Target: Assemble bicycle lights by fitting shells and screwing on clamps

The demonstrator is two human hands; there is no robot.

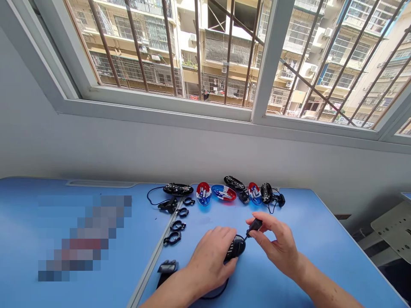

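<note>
My left hand (213, 254) is closed around a black oval casing (236, 247) with light stripes on its side, pressing it to the blue table. A black cable (218, 295) runs below that hand. Between thumb and fingers, my right hand (276, 239) pinches the black handle of a small screwdriver (255, 226). Its thin shaft slants down to the right end of the casing and appears to touch it. The contact spot itself is too small to make out.
Black ring clamps (173, 238) line the table seam. At the back stand red-and-blue oval shells (224, 193) and black oval units (178, 189), some with cables. A black part (167, 267) lies beside my left forearm. A blurred patch (86, 239) covers something at left.
</note>
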